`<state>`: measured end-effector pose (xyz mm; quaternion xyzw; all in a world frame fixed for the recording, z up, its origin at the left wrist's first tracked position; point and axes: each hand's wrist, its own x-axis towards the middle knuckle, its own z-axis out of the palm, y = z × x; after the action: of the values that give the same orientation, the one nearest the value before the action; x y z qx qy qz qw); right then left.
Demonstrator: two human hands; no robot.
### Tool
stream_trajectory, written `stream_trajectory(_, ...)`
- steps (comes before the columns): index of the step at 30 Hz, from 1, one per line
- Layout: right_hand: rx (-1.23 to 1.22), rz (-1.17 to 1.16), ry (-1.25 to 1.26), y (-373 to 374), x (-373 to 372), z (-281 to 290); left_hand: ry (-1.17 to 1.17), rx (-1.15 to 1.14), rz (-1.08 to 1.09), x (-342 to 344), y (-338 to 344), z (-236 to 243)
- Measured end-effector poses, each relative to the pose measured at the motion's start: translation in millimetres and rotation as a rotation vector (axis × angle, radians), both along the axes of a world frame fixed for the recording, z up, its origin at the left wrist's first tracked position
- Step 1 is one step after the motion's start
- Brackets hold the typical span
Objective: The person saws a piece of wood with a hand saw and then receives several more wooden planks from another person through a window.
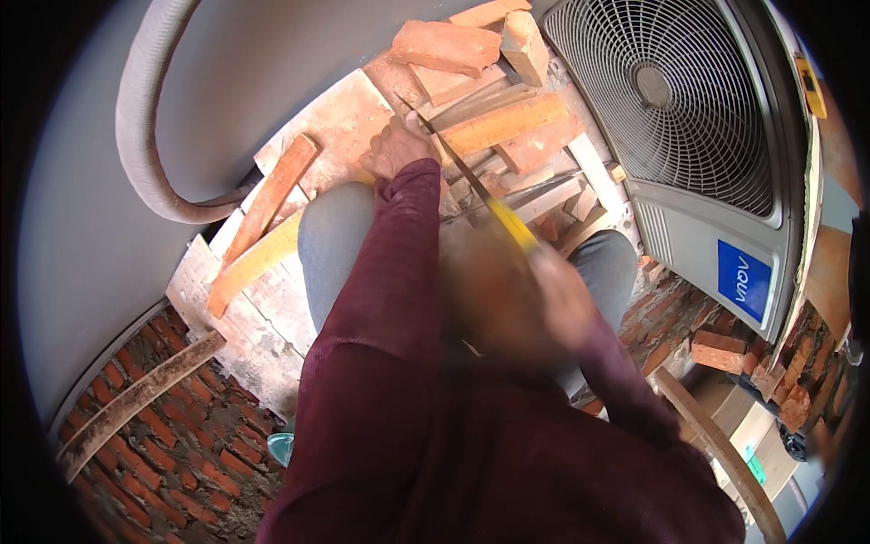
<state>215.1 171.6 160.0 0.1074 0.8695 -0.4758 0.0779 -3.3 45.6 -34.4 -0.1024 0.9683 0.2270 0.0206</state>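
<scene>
A hand saw with a yellow part [513, 225] next to its grip is in my right hand [557, 299], which is smeared by motion. Its thin dark blade [464, 170] slants up and left, crossing near the left end of an orange-brown wooden strip [507, 122]. My left hand [399, 150] is closed just left of the blade, in line with that strip and apparently gripping its end; the fingers partly hide what is under them. Bare wood and pale boards [335, 118] lie beneath. My knees, in grey trousers, flank the spot.
Bricks [449, 47] and wood offcuts [553, 195] are heaped beyond the saw. A fan unit [652, 86] stands at right, a grey wall with a wrapped pipe [140, 118] at left. Two wooden strips [272, 195] lie by the left knee. Rough brickwork [172, 426] shows below.
</scene>
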Motion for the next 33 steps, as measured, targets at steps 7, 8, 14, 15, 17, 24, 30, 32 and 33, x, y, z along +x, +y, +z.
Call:
stream_trajectory(7, -0.134, -0.042, -0.076, 9.9, 15.8, -7.9, 0.039, -0.093, -0.052, 17.7, 4.7, 9.0)
stream_trajectory(8, -0.124, -0.030, -0.149, 12.4, -10.0, -56.4, 0.098, -0.046, -0.064, 17.1, 20.8, 10.1)
stream_trajectory(14, -0.273, -0.052, -0.048, 2.4, -48.9, -105.2, 0.051, -0.050, 0.001, 15.6, 8.9, 12.8)
stream_trajectory(15, -0.231, -0.068, -0.038, -7.2, -54.9, -97.6, 0.056, -0.022, 0.010, 7.2, 4.3, 20.2)
stream_trajectory(17, -0.131, -0.131, -0.030, -14.2, -60.0, -84.3, -0.010, -0.067, -0.020, 1.1, 11.3, 23.8)
stream_trajectory(24, -0.120, -0.079, -0.140, -3.6, 26.1, 39.4, -0.047, -0.082, 0.000, 7.6, 3.0, 18.0)
stream_trajectory(30, -0.272, -0.161, -0.359, 19.1, 60.6, 50.5, -0.064, -0.163, -0.025, 11.4, 2.5, 17.7)
stream_trajectory(32, -0.072, -0.096, -0.156, 15.0, 1.8, -63.5, 0.012, -0.126, -0.045, 11.9, 23.9, 19.5)
stream_trajectory(33, -0.068, -0.105, -0.053, 14.1, -42.5, -71.1, -0.006, -0.080, -0.067, 9.7, 49.2, 23.8)
